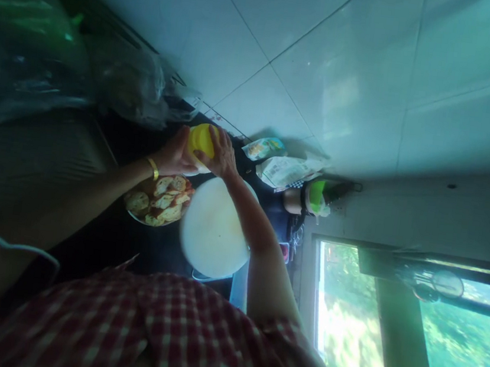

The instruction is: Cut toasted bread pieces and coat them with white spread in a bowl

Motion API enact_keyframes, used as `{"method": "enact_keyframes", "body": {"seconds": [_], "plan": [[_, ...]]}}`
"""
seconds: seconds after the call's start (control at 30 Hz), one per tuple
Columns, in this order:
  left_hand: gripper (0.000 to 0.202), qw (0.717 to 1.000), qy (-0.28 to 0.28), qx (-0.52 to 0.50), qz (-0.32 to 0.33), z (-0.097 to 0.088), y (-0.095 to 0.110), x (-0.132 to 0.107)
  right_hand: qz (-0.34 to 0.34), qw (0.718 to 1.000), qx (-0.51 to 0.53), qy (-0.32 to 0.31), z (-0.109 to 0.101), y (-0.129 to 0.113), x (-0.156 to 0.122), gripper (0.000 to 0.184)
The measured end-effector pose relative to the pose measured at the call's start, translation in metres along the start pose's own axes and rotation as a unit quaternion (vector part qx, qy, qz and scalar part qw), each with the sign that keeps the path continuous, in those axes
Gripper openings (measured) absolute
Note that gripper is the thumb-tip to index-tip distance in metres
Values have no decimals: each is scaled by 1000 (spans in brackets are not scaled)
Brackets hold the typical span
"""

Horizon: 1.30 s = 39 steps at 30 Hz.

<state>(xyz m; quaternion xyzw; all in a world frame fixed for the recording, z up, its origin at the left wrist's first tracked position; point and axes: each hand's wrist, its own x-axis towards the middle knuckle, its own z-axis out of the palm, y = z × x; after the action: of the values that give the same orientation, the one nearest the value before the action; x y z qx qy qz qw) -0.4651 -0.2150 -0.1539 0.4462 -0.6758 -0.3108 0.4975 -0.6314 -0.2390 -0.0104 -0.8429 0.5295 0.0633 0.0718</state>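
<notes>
Yellow container [201,139]: smooth plastic, slightly glossy
Wall tiles [332,57]: glossy ceramic
Bracelet [153,167]: shiny metal
Shirt [164,328]: matt cloth
Bags [127,83]: thin crinkled plastic

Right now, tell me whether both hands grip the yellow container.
Yes, the left hand and right hand both clasp the yellow container.

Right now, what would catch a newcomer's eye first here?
The bright yellow container at centre, gripped between the left hand and right hand. Just below sit a plate of browned slices and a round white board, with a sunlit window at lower right.
</notes>
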Motion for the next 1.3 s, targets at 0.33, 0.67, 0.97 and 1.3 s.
{"method": "enact_keyframes", "body": {"seconds": [0.33, 0.67, 0.97, 1.3], "plan": [[119, 997, -20, 40, -65, 6, 2, 0, 17, 995, 33, -93, -20, 4, 20, 131], [117, 998, -2, 7, -59, 10, 13, -2, -28, 997, -44, -49, -25, 7, 8, 129], [118, 998, -7, 20, -67, 12, 15, -2, -9, 998, -42, -43, -11, 4, 5, 116], [121, 996, -27, 15, -88, 11, 16, 1, 199, 980, 4, 22, 5, -32, 10, 107]]}}
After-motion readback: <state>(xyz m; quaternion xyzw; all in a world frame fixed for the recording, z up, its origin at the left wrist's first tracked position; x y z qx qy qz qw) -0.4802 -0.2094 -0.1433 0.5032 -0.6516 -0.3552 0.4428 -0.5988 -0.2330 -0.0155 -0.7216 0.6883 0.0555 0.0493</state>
